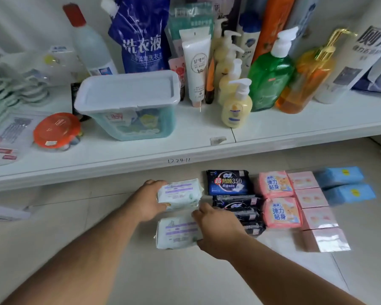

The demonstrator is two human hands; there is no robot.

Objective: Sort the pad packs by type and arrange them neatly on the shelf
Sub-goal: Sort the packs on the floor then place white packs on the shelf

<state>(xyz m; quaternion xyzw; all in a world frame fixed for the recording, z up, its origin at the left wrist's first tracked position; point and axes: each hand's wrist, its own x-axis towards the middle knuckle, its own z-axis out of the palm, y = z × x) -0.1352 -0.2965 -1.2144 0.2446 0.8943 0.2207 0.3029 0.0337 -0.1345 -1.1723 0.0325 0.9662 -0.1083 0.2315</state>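
Lower shelf [75, 216]: dark, pink, blue packs columned right | left hand [147, 201] grips far white-and-lilac soft pack [180, 193] | right hand [216, 230] holds near one [176, 234] | nearly done

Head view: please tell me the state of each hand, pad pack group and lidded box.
Left hand: grips far white-green pack.
Right hand: on near white-green pack.
Dark blue packs: in a column.
Pink packs: two, in a column.
Pale pink packs: in a column.
Blue packs: two, in a column.
Plastic box: lid closed.
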